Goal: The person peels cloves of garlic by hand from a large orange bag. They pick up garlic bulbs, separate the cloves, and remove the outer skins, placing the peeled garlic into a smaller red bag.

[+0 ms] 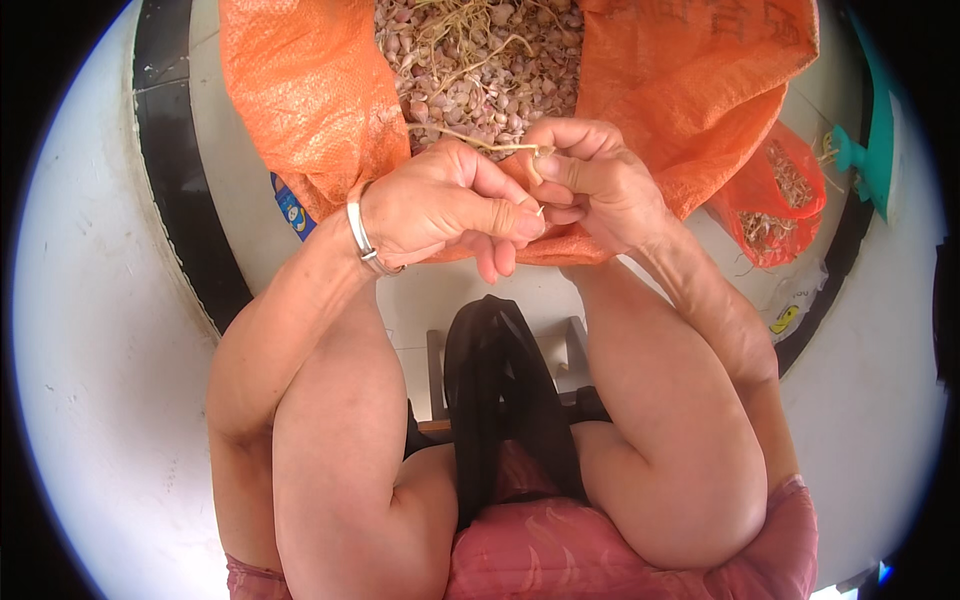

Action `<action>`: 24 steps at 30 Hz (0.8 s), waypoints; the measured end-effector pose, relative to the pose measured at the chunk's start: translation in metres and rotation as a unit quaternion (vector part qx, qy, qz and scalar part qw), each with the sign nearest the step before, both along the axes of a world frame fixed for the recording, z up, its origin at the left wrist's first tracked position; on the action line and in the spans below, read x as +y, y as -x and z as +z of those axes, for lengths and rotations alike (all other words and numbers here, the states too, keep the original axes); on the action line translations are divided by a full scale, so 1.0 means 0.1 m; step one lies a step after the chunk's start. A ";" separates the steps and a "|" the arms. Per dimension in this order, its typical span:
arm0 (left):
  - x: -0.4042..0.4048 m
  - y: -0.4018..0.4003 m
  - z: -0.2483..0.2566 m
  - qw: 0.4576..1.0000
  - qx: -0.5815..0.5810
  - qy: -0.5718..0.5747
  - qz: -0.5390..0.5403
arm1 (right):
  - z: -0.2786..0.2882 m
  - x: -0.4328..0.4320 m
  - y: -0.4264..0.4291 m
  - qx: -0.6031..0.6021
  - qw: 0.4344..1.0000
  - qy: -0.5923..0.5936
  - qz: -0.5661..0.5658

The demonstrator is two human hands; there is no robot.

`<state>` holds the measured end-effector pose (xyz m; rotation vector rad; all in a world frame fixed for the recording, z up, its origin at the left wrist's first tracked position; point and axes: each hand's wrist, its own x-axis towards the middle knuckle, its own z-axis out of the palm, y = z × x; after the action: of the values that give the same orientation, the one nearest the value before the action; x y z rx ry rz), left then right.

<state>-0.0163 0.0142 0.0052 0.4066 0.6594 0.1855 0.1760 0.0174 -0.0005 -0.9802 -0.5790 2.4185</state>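
My right hand (600,180) pinches the end of a dry garlic stalk (480,140), with a small pale piece at its fingertips. The stalk reaches leftward over my left hand. My left hand (450,202), with a silver bangle (360,229) at the wrist, has thumb and forefinger together on a tiny pale sliver (541,211). Both hands are close together above the near edge of an open orange woven sack (319,90). Inside the sack lie many pinkish garlic cloves (487,97), with dry stalks and roots (457,22) heaped at the far side.
A red plastic bag (806,225) of dry stalks stands right of the sack, near a teal object (862,154). A clear wrapper (799,304) lies on the tiled floor. A blue packet (292,210) is partly under the sack at left. Black cloth (487,375) hangs between the knees.
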 end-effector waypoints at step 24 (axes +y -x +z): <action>0.18 0.01 -0.12 0.716 0.503 -0.484 0.035 | 0.25 0.38 -0.22 -0.133 0.977 -0.156 -0.062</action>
<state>-0.0171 0.0326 -0.0064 1.5733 1.6613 0.3859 0.1981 0.0549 0.0244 -1.1691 -0.9307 2.0206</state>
